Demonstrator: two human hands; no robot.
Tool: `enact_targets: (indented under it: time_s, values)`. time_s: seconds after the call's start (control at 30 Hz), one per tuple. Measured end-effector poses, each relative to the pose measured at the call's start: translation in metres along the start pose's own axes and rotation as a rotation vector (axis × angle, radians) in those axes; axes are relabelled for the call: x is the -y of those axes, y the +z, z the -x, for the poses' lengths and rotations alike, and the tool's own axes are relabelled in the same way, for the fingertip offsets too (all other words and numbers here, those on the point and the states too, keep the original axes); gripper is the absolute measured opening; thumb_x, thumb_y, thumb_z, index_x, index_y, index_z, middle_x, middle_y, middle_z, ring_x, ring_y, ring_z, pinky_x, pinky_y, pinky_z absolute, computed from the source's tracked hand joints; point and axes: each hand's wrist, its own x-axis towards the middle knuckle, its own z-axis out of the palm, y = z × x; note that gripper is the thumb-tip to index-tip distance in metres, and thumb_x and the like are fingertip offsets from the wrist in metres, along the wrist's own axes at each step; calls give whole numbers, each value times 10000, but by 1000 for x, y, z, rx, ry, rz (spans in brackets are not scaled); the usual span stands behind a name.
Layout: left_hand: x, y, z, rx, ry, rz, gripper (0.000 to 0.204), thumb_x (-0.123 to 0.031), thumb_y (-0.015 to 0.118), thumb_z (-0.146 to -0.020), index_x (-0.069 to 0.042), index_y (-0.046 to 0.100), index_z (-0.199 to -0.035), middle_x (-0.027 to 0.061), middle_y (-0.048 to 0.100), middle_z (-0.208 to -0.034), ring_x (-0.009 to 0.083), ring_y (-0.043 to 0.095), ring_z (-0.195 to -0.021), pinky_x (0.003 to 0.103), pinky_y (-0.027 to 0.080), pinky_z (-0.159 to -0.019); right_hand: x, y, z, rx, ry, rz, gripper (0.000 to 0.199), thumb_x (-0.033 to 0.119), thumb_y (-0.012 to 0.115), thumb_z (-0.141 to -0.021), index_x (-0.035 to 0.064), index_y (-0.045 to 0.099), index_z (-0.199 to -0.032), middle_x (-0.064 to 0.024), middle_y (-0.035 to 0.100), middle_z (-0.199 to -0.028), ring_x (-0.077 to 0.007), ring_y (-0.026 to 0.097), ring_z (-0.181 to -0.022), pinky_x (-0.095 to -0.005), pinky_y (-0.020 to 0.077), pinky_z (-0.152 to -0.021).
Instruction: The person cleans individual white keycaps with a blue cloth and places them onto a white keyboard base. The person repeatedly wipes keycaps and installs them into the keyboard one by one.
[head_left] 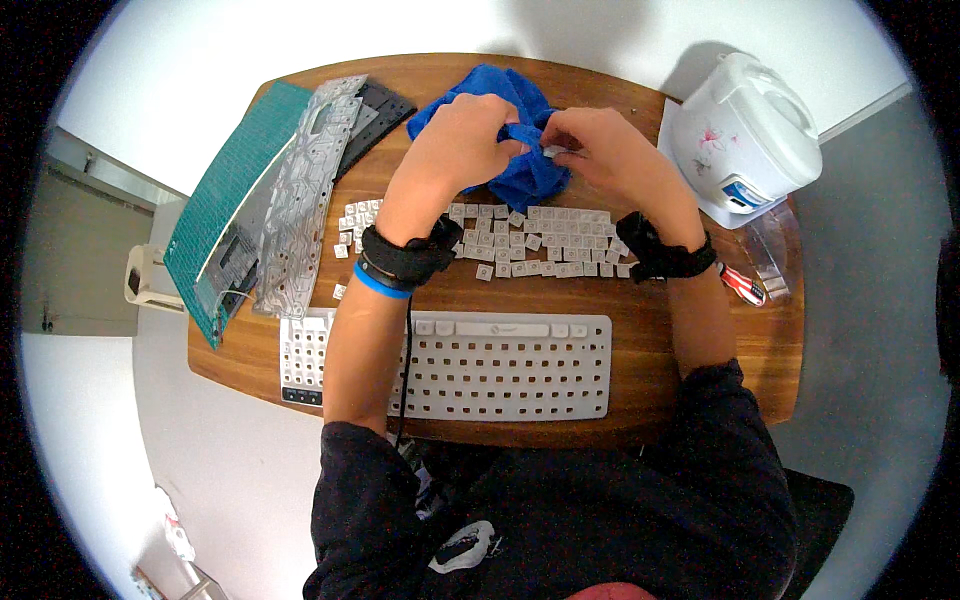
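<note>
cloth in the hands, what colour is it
The cloth is bright blue, seen clearly in the head view.

The small pale piece (552, 151) pinched between the left hand (462, 140) and the right hand (605, 150) is too small to identify, and the blue cloth (505, 135) covers most of it. The left forearm crosses the white keyboard frame (500, 365), hiding part of its left side. Marks on the loose keycaps (540, 240) are too small to read. The green cutting mat (225, 200) lies partly under the clear membrane sheet (305, 195).
</note>
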Motion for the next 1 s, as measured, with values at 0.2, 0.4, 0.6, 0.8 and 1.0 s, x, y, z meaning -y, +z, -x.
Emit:
enact_targets:
  time_s: [0.2, 0.4, 0.6, 0.8, 1.0]
  values:
    - [-1, 0, 0, 21, 42, 25, 381, -297, 873, -883, -27, 801, -1142, 238, 785, -1084, 433, 753, -1048, 504, 596, -926, 12, 3, -4, -178, -128, -54, 208, 93, 756, -916, 28, 700, -1105, -190, 736, -1000, -420, 725, -944, -481, 592, -856]
    - [-7, -19, 8, 272, 129, -114, 506, -369, 820, -947, -34, 718, -1312, 259, 750, -1162, 455, 708, -1121, 516, 567, -973, 26, -6, -8, -238, -64, 5, 192, 96, 746, -945, 43, 714, -1127, -168, 733, -1112, -365, 726, -1022, -443, 588, -881]
    - [-41, -41, 64, 96, 379, -110, 503, -270, 788, -957, 5, 659, -1359, 243, 674, -1348, 447, 664, -1227, 495, 556, -1033, 45, -24, 10, -143, -125, 93, 243, 175, 725, -1028, 24, 735, -1218, -160, 727, -1084, -263, 737, -948, -365, 600, -838]
    - [-90, -44, 135, 435, 263, 1, 491, -169, 780, -911, -6, 662, -1358, 202, 677, -1347, 415, 682, -1209, 488, 582, -1020, 61, -23, 42, 28, 49, -171, 213, 53, 734, -998, 49, 715, -1210, -92, 685, -1029, -208, 693, -940, -345, 585, -837]
    - [-96, -20, 160, 581, 252, 0, 548, -153, 861, -809, -4, 676, -1302, 192, 745, -1162, 396, 751, -1072, 490, 633, -858, 62, -31, 97, 338, -93, 29, 273, 10, 746, -948, 25, 712, -1218, -126, 730, -1136, -262, 712, -1016, -375, 578, -849]
